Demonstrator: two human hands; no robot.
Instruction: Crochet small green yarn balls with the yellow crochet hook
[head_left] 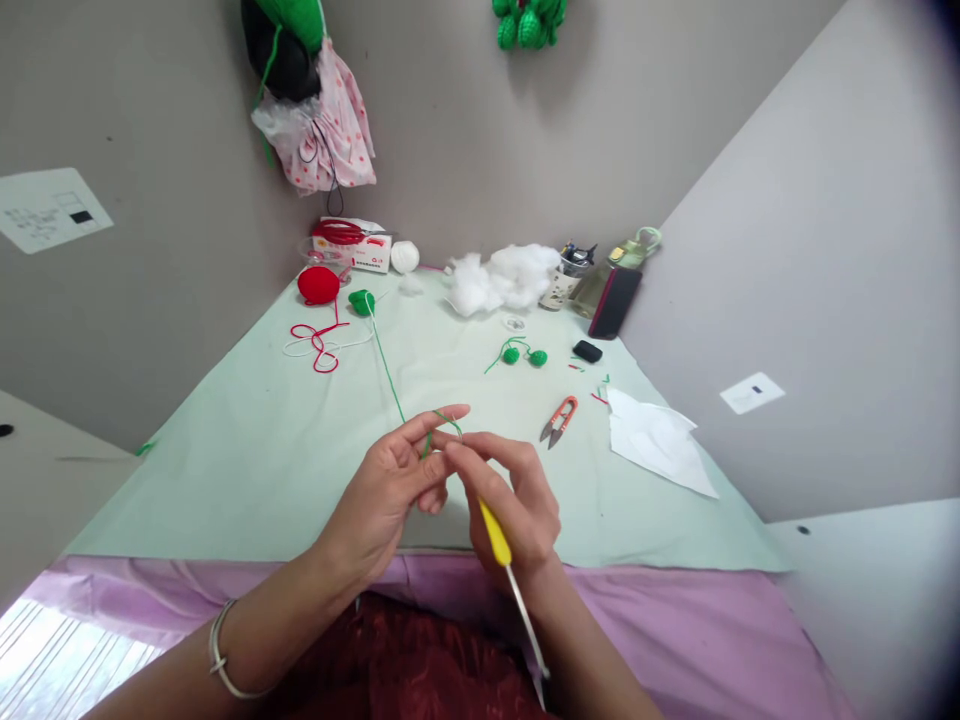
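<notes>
My left hand (pixel 390 480) is closed in a pinch, with green yarn (pixel 389 375) looped over its raised index finger. The strand runs back across the table to a small green yarn ball (pixel 361 302). In my right hand (pixel 517 495) is a crochet hook (pixel 495 533) with a yellow handle, its metal shank slanting down toward my lap. Both sets of fingertips meet where the yarn crosses the hook's tip. Any stitches between the fingers are too small or hidden to make out.
Orange thread snips (pixel 559 421) lie right of my hands, beside white paper (pixel 656 440). Farther back are two small green crocheted balls (pixel 537 358), white stuffing (pixel 502 280), a red yarn ball (pixel 319 285), red scissors (pixel 341 232) on a box, and a phone (pixel 616 303) leaning against a bottle.
</notes>
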